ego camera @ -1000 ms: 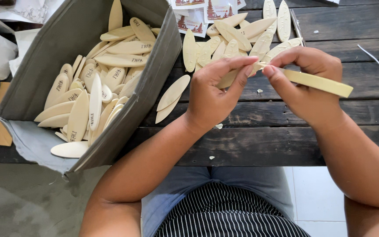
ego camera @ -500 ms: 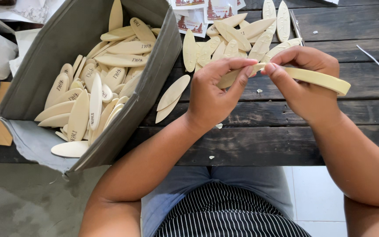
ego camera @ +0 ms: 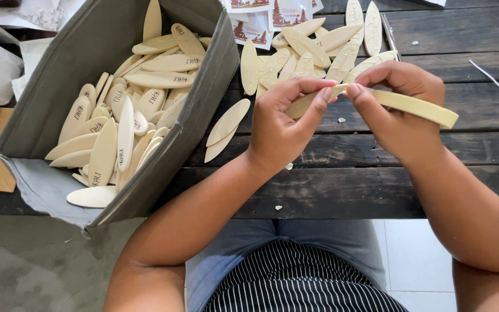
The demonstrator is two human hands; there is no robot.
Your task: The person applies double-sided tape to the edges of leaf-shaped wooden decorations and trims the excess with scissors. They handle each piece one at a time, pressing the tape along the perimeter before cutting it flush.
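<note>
1. A dark plank bench stands over a pale tiled floor.
2. At left, a grey fabric bin holds pale leaf-shaped wooden pieces.
3. More loose pieces lie at the far middle.
4. The left hand and right hand pinch one long pale strip between them, seemingly peeling or trimming it; the next move needs a steady fingertip grip.

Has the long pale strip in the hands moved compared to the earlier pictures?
Yes. The pale strip has its right end higher, closer to the table plank seam above it; the right hand holds it.
</note>
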